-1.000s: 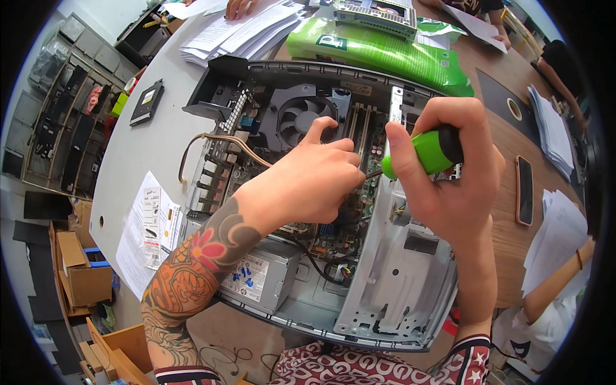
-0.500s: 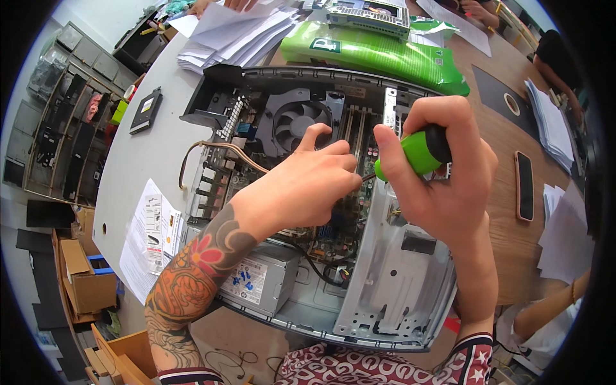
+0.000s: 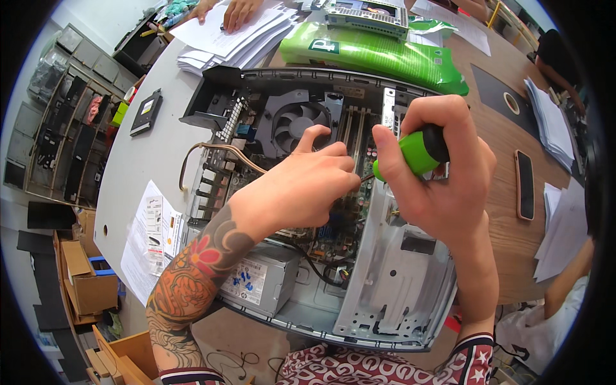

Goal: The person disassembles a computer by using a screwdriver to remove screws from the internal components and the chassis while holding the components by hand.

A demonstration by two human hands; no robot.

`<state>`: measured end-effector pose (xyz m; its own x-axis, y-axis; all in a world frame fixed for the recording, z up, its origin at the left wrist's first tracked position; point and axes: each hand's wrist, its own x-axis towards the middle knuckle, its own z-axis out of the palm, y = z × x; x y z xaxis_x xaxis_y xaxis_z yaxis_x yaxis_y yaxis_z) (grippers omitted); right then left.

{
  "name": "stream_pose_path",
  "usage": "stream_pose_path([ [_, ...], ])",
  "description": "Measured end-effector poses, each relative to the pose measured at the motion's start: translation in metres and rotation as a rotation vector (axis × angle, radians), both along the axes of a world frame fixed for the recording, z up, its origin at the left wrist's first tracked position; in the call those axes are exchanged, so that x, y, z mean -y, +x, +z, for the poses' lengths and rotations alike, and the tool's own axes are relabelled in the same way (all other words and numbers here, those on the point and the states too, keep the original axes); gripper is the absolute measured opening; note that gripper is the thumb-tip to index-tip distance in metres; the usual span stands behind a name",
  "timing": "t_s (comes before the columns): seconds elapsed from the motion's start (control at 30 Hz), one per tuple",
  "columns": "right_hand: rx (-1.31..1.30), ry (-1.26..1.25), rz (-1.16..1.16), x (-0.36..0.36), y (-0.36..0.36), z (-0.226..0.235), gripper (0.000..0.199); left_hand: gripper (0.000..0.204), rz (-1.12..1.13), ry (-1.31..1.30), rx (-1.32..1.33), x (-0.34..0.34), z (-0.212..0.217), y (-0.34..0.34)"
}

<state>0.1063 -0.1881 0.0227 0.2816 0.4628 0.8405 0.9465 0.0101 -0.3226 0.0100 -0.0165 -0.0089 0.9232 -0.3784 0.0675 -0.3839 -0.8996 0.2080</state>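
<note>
An open desktop computer case point(image 3: 394, 308) lies on the table in front of me, its circuit board and fan point(image 3: 296, 128) exposed. My right hand point(image 3: 446, 183) is wrapped round the green and black handle of a screwdriver point(image 3: 418, 154). Its shaft slants down to the left, toward my left hand, and the tip is hidden. Reaching in over the board beside the fan, my left hand point(image 3: 298, 186) has curled fingers pointing down. Whatever they hold, if anything, is out of sight beneath the hand. The power supply point(image 3: 260, 279) sits at the case's near left.
Left of the case lie a black drive point(image 3: 146, 112) and printed sheets point(image 3: 151, 240). A paper stack point(image 3: 221, 48), with another person's hands on it, and a green package point(image 3: 372, 54) are behind. At right are a phone point(image 3: 525, 186) and more papers point(image 3: 550, 125).
My hands and the screwdriver hold almost the same place. At the back, the other person's hands have laid the lifted sheets down flatter on the paper stack. A person's arm at right has shifted.
</note>
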Motion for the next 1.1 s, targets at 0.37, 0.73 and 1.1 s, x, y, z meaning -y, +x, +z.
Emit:
stream_pose_path([
  [0.37,0.0,-0.005,-0.001,0.0,0.0,-0.001,0.026,0.014,-0.013,0.064,0.069,0.001,0.001,0.0],
  [0.73,-0.015,-0.01,0.003,0.001,0.0,0.0,0.026,0.011,-0.029,0.084,0.068,0.0,0.003,0.001],
  [1.1,-0.011,0.014,0.006,-0.001,0.0,-0.001,0.026,0.011,-0.023,0.102,0.132,0.002,-0.006,0.003],
])
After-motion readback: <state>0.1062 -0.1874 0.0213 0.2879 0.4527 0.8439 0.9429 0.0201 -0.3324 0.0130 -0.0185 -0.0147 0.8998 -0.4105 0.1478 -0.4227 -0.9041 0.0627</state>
